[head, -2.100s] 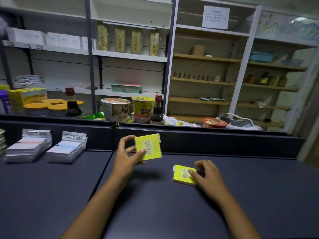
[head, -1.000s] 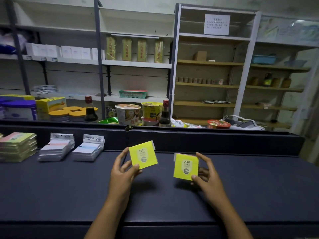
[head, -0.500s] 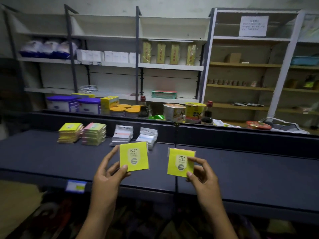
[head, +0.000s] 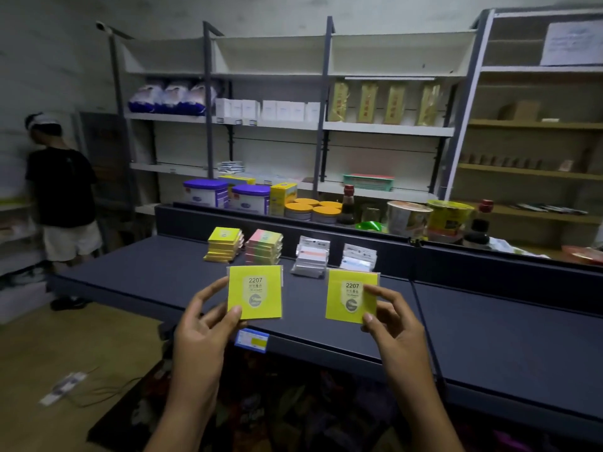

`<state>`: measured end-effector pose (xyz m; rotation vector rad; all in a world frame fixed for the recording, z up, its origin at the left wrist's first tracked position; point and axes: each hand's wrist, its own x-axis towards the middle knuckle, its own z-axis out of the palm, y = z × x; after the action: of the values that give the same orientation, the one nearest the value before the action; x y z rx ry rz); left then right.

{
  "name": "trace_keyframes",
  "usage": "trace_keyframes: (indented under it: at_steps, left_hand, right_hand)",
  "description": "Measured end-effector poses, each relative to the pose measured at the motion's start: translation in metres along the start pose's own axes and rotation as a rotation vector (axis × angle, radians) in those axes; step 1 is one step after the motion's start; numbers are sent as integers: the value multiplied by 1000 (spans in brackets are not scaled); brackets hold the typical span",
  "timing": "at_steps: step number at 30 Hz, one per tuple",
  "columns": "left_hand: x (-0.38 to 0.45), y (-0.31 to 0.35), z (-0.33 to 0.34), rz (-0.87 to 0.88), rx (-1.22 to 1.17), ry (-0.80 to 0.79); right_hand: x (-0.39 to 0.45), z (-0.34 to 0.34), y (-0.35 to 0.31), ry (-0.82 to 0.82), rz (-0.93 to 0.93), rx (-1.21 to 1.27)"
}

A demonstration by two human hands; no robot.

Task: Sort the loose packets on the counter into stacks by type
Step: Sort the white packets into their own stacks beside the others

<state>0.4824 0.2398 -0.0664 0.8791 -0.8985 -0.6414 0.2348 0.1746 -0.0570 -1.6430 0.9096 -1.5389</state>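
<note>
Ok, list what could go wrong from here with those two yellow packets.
Both yellow packets, in the left hand and the right hand, are pinched only at their edges above the counter's front lip, so one could slip to the floor. The yellow stack sits tight against the pink-topped stack; adding packets carelessly could knock or mix them.

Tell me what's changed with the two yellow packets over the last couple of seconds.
The right hand picked its yellow 2207 packet up off the dark counter and now holds it upright beside the left hand's packet. The left hand kept its grip throughout. The view swung left, showing four sorted stacks, including the yellow stack; none visibly moved.
</note>
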Motion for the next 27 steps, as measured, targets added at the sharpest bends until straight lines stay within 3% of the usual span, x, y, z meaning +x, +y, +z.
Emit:
trace_keyframes:
  at_steps: [15, 27]
  left_hand:
    - [97, -29, -34, 103, 84, 178]
    - [205, -51, -79, 94, 124, 131]
  right_hand:
    - [96, 79, 50, -103, -60, 80]
    - [152, 160, 75, -81, -79, 55]
